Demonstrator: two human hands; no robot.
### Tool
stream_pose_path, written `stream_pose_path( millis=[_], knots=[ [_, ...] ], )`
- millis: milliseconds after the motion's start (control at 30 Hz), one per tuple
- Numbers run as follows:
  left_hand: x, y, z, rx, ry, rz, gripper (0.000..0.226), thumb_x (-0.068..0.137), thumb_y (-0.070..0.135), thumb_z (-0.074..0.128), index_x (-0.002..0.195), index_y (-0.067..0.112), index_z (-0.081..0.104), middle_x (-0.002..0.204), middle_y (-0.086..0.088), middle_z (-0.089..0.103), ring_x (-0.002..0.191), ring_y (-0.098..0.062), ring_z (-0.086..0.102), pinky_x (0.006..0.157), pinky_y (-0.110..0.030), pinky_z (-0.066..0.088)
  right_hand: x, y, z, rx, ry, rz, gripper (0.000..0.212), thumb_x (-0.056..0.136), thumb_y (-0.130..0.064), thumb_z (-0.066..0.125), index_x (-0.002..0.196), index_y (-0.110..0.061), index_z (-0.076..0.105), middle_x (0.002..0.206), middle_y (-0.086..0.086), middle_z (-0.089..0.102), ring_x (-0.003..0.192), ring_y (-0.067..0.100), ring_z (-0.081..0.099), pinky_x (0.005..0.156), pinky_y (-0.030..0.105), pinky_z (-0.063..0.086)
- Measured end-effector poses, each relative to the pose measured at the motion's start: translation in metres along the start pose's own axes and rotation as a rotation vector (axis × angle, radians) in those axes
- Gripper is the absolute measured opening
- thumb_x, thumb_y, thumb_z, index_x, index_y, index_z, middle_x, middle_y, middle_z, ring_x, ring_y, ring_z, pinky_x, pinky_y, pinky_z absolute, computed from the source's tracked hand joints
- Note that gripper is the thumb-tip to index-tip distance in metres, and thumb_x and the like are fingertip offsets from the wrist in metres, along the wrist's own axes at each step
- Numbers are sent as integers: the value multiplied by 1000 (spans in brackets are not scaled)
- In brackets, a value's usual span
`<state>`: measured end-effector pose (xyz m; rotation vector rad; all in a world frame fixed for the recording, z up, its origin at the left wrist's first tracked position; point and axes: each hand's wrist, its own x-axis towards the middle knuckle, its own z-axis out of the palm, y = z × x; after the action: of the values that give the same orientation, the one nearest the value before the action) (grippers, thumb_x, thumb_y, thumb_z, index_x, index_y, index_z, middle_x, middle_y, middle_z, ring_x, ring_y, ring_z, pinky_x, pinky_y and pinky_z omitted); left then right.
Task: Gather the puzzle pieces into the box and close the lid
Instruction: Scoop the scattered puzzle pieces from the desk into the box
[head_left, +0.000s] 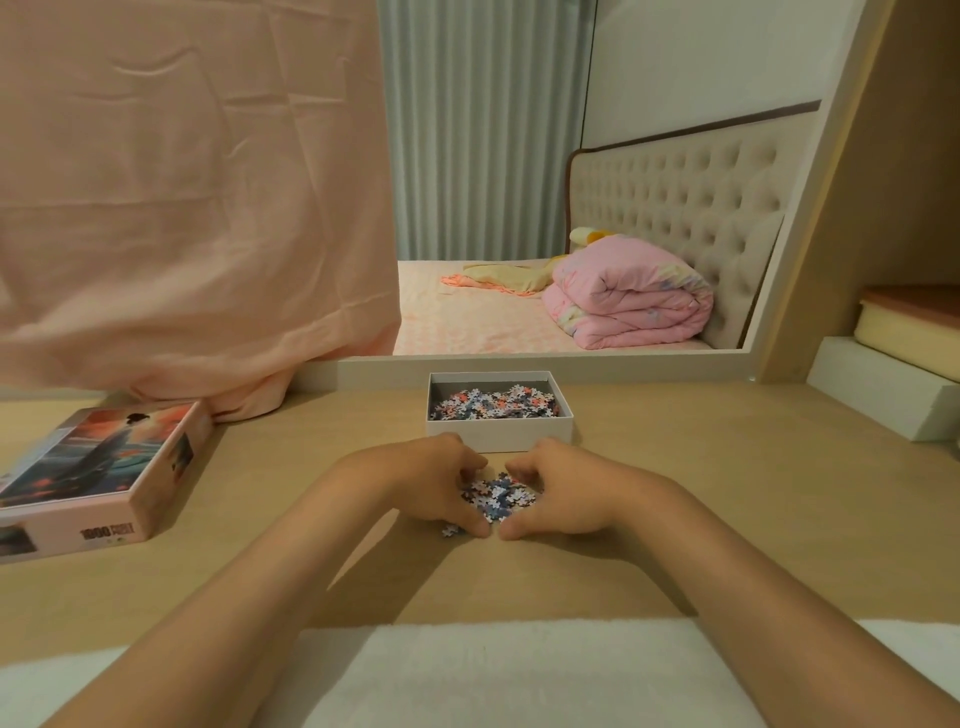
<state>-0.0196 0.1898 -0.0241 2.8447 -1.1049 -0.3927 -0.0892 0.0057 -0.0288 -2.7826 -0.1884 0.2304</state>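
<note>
A small heap of loose puzzle pieces (498, 493) lies on the wooden table, cupped between both hands. My left hand (431, 483) curls round its left side and my right hand (558, 491) round its right side, fingertips nearly meeting at the near edge. One stray piece (451, 530) lies just outside my left hand. Right behind the hands stands the open white box (498, 434), with many pieces (493, 402) inside. The pictured lid (98, 467) lies flat at the table's left.
A pink cloth (182, 208) hangs over the table's back left, touching the lid's far corner. A mirror (571, 182) stands behind the box. White foam blocks (883, 395) sit at the right. A white cushion (493, 675) runs along the near edge.
</note>
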Motion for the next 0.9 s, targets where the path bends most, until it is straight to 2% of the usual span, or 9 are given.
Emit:
stream_pose_path(
  millis=[33,100,200,333,500,600,667,733,900],
  knots=[
    [0,1,0,10,-2,6,77,73,65,71,138,28,51,120,4,46,105,-18,56,94,-40,49,1,-2,1,-4,-6,2,37,75,-54,77,77,-27,52,80,-5,52,70,14,51,61,33,43],
    [-1,5,1,-16,15,36,64,80,56,70,135,28,55,118,1,51,103,-20,57,93,-40,49,5,-6,0,23,-8,-10,31,78,-50,78,97,-28,67,88,-6,63,80,16,59,72,35,51],
    [2,9,4,-64,106,63,49,84,43,72,127,21,64,110,-5,63,97,-22,61,88,-36,50,8,-11,-2,36,7,12,48,80,-43,79,123,-24,68,103,0,69,94,20,63,88,38,53],
    [6,5,9,-211,204,23,40,78,38,79,114,22,70,95,6,62,88,-13,60,74,-25,46,15,-13,-1,42,58,39,38,81,-33,80,116,-21,73,97,3,73,88,20,66,81,36,53],
    [10,-3,12,-400,276,9,18,75,27,83,88,23,70,83,6,69,73,-8,60,63,-20,46,24,-10,0,257,121,115,24,80,-17,83,102,-13,74,89,6,74,65,22,70,71,40,62],
    [11,-9,10,-564,283,4,19,75,21,84,87,16,70,82,-2,72,68,-10,61,67,-29,52,29,-8,-5,388,126,132,18,78,-9,83,92,-11,72,84,9,74,60,23,71,66,38,62],
    [11,-12,6,-752,287,16,18,75,12,84,85,11,69,75,-5,69,65,-12,63,60,-25,54,33,-7,-14,441,148,105,14,77,-5,83,86,-8,72,75,7,73,60,23,71,64,38,62],
    [14,-16,-1,-882,312,14,18,76,9,83,88,4,70,72,-5,64,63,-13,60,60,-21,53,37,-7,-25,494,178,97,17,76,-5,84,90,-6,74,71,3,71,59,21,70,58,32,59],
    [37,-24,-30,-1000,411,18,23,78,9,81,96,-1,70,81,-12,68,72,-17,64,69,-24,57,60,-10,-48,545,375,47,20,76,-6,84,93,-1,75,77,8,71,64,22,70,65,36,63]
  ],
)
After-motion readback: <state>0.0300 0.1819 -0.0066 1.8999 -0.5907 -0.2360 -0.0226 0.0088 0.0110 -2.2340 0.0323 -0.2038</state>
